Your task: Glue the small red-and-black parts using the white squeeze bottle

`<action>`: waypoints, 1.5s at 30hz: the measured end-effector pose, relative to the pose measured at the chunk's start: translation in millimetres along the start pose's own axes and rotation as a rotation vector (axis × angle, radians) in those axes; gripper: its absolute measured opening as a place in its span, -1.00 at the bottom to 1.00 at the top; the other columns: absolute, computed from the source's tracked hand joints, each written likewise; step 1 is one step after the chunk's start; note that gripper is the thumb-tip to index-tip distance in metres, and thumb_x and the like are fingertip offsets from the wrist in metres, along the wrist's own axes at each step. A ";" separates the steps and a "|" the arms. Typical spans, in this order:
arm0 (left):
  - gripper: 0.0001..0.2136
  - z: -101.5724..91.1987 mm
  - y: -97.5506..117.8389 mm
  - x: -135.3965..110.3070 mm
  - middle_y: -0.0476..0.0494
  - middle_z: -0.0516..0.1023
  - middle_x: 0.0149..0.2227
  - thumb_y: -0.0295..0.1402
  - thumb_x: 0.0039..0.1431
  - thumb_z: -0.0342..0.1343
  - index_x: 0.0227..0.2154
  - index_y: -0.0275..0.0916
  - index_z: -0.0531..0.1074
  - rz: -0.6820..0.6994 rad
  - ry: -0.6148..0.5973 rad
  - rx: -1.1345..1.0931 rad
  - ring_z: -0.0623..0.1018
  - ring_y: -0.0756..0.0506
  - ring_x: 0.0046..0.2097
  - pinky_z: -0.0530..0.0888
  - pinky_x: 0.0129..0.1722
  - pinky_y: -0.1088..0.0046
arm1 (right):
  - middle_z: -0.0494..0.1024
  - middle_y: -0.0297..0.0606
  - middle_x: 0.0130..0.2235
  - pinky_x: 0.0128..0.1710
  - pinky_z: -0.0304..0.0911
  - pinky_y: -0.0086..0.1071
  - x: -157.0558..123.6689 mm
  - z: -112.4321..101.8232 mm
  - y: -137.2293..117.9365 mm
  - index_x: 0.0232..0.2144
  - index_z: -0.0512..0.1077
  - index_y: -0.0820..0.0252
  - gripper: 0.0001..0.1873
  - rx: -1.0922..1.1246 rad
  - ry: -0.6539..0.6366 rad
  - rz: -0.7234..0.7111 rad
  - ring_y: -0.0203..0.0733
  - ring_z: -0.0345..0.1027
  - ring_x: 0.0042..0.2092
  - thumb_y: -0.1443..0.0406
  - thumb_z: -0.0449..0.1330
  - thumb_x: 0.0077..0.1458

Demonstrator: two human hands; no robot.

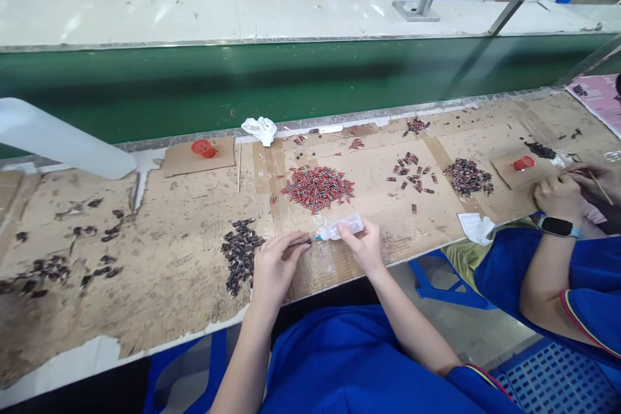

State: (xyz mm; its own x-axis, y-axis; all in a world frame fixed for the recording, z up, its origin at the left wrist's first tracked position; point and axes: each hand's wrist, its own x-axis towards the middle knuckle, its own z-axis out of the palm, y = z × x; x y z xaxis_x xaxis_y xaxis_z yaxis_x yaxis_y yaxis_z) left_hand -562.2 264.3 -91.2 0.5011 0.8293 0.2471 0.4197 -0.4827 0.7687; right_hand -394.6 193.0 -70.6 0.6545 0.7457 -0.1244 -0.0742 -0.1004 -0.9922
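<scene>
My right hand is closed round a translucent squeeze bottle with a fine blue-green nozzle, which points left. The nozzle tip is close to the fingertips of my left hand. Those fingers pinch a small dark part, too small to make out fully. Beside my left hand lies a heap of black parts. Beyond the bottle is a large pile of small red-and-black parts.
A red cup stands on a cardboard piece at the back, near a thin wooden stick and a crumpled white tissue. On the right, a co-worker's hands hold a stick. A green conveyor belt runs behind the cardboard-covered bench.
</scene>
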 end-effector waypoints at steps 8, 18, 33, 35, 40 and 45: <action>-0.88 3.6 -1.2 -1.2 -0.08 0.68 -0.36 -0.25 0.14 0.20 -0.35 -0.16 0.56 0.022 0.064 0.042 0.65 -0.15 -0.25 0.55 -0.12 0.25 | 0.51 -0.30 -0.55 -0.46 0.28 -0.38 0.6 -3.1 4.9 -0.59 0.43 0.21 -0.71 -0.045 -0.078 -0.008 -0.22 0.34 -0.50 0.10 0.31 -0.15; -0.88 3.1 -1.4 0.2 -0.08 0.67 -0.37 -0.24 0.11 0.22 -0.39 -0.16 0.56 -0.020 0.047 0.010 0.65 -0.13 -0.30 0.57 -0.18 0.30 | 0.46 -0.33 -0.57 -0.45 0.26 -0.39 -0.6 -1.0 4.9 -0.59 0.40 0.21 -0.73 -0.069 -0.059 -0.025 -0.24 0.31 -0.50 0.13 0.26 -0.09; -0.85 5.5 -7.0 -4.6 -0.10 0.67 -0.34 -0.22 0.17 0.18 -0.33 -0.17 0.56 0.086 0.057 0.076 0.64 -0.13 -0.25 0.55 -0.13 0.29 | 0.43 -0.35 -0.58 -0.45 0.27 -0.39 1.2 -2.7 5.4 -0.63 0.37 0.19 -0.72 -0.052 -0.102 -0.014 -0.25 0.29 -0.50 0.13 0.28 -0.12; -0.85 5.5 -6.4 -4.4 -0.10 0.67 -0.33 -0.23 0.18 0.16 -0.36 -0.16 0.56 0.079 0.048 0.086 0.64 -0.13 -0.24 0.55 -0.13 0.29 | 0.42 -0.36 -0.59 -0.46 0.26 -0.39 1.3 -1.8 5.1 -0.62 0.37 0.19 -0.73 -0.062 -0.091 -0.013 -0.25 0.28 -0.50 0.14 0.27 -0.12; -0.84 6.7 -5.8 -4.4 -0.09 0.66 -0.33 -0.25 0.21 0.13 -0.37 -0.15 0.57 0.079 0.028 0.115 0.62 -0.12 -0.24 0.54 -0.13 0.29 | 0.46 -0.33 -0.58 -0.46 0.26 -0.39 3.7 -6.0 2.9 -0.60 0.41 0.22 -0.72 -0.040 -0.014 0.001 -0.23 0.31 -0.50 0.12 0.27 -0.11; -0.81 7.1 -6.7 -2.4 -0.15 0.61 -0.30 -0.24 0.24 0.07 -0.35 -0.13 0.57 0.148 0.063 0.187 0.53 -0.18 -0.16 0.49 -0.11 0.22 | 0.54 -0.26 -0.48 -0.45 0.33 -0.33 4.0 -28.3 2.8 -0.30 0.52 0.23 -0.58 -0.160 0.017 -0.021 -0.16 0.39 -0.48 0.04 0.30 -0.13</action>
State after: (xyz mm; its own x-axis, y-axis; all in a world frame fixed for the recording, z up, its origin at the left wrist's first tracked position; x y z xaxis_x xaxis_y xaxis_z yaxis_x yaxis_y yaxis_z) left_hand -560.9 263.6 -101.1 0.5219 0.7589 0.3895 0.4814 -0.6390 0.6000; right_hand -370.9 177.0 -73.5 0.6672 0.7378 -0.1025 0.0594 -0.1899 -0.9800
